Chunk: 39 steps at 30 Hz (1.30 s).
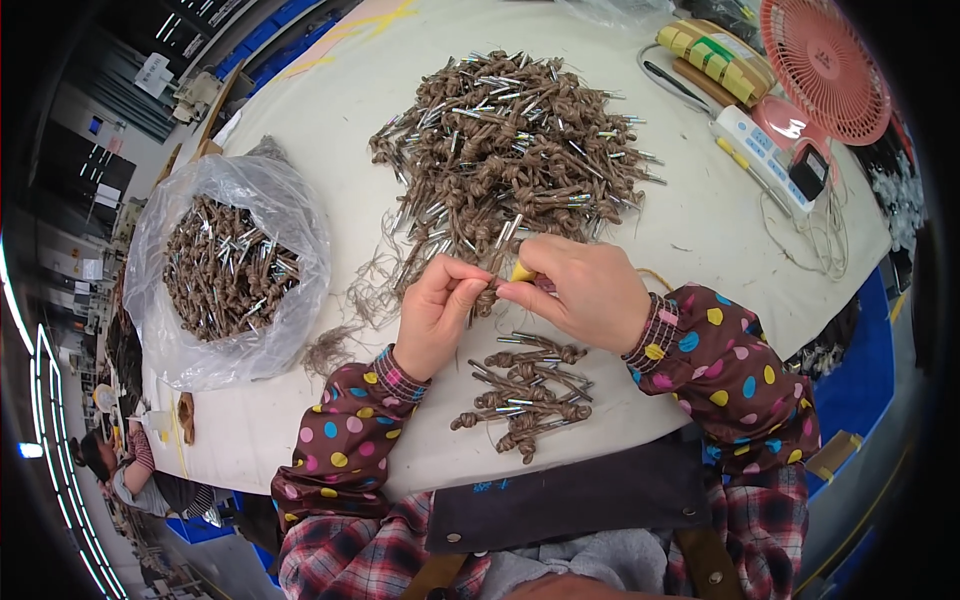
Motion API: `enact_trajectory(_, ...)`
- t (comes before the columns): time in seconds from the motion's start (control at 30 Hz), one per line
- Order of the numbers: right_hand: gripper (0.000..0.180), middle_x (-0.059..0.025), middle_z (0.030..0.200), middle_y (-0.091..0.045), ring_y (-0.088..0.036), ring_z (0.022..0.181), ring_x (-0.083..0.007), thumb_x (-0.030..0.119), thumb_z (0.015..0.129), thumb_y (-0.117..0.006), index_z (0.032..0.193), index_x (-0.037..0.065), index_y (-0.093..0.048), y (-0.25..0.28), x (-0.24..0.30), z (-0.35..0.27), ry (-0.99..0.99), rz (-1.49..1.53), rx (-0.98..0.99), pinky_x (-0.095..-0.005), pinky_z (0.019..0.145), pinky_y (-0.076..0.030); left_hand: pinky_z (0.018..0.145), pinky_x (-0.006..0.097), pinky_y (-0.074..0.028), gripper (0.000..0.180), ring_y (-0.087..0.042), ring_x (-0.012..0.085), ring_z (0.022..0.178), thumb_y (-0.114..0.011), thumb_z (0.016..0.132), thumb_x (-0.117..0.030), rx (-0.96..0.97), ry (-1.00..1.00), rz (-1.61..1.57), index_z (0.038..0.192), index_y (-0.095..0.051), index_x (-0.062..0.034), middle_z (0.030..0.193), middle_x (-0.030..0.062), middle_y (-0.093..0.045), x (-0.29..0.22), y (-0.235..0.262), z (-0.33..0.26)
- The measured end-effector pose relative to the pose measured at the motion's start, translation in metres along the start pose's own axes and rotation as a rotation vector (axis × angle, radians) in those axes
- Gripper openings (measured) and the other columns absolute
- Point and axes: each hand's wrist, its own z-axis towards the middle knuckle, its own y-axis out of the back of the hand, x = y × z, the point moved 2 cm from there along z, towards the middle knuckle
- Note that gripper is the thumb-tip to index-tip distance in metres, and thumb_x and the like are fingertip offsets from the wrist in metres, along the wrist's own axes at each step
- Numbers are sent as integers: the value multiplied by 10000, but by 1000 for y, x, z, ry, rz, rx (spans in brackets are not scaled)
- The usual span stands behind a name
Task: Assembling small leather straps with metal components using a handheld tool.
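Note:
My left hand [440, 305] is closed, its thumb and forefinger pinching a knotted brown cord [484, 300] with shiny metal tips. Against it, my right hand [590, 290] is closed around a small tool with a yellow part [522, 271]; its working end is hidden by the fingers. Just beyond both hands rises a large heap of similar knotted cords [510, 150] with silvery tips. A smaller group of these cords [530, 390] lies on the pale table nearer to me, below my hands.
At left, a clear plastic bag [305, 215] holds many more knotted cords. Loose thread scraps [335, 348] lie beside it. A pink fan [825, 65], white power strip [755, 150] and yellow-green bundle [715, 60] stand at far right. Another person [130, 475] sits at far left.

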Motion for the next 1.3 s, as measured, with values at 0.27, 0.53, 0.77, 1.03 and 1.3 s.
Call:
enact_trajectory(0.27,277,-50,686,-524,-535,567,-248,315,837,-623,738,78,-518,-2,-1,-1,9,-40,32,-342,486,-403,623,191,-422,85,-514,46,702,-547,918,-92,13,6,100,950,-564,-16,802,8,-586,3,-2,-1)
enact_trajectory(0.53,279,-49,656,-534,-535,549,-179,318,819,-664,773,69,-546,0,-3,1,-49,131,65,-286,491,-406,606,187,-397,97,-477,39,681,-511,941,-124,-16,5,100,943,-541,-32,752,-7,-600,3,1,-2)
enact_trajectory(0.77,352,-54,757,-592,-553,637,-132,286,800,-702,933,-3,-552,-3,-27,7,-289,482,-139,-265,566,-432,768,234,-452,95,-596,109,834,-429,970,-121,101,87,51,958,-459,-31,877,84,-639,-5,-2,0)
enact_trajectory(1.03,302,-7,908,-613,-505,707,-10,95,812,-688,1059,9,-536,-5,-22,10,-343,790,-60,-156,613,-408,762,300,-475,89,-623,215,856,-534,893,-63,-42,-21,584,980,-529,-46,874,58,-650,-21,11,13)
enact_trajectory(1.3,297,-8,889,-623,-454,664,9,66,795,-700,1039,3,-542,4,-17,8,-270,504,-125,-151,589,-400,927,372,-387,338,-511,278,1049,-617,817,-90,79,-189,711,1142,-540,-42,1178,106,-542,-34,11,18)
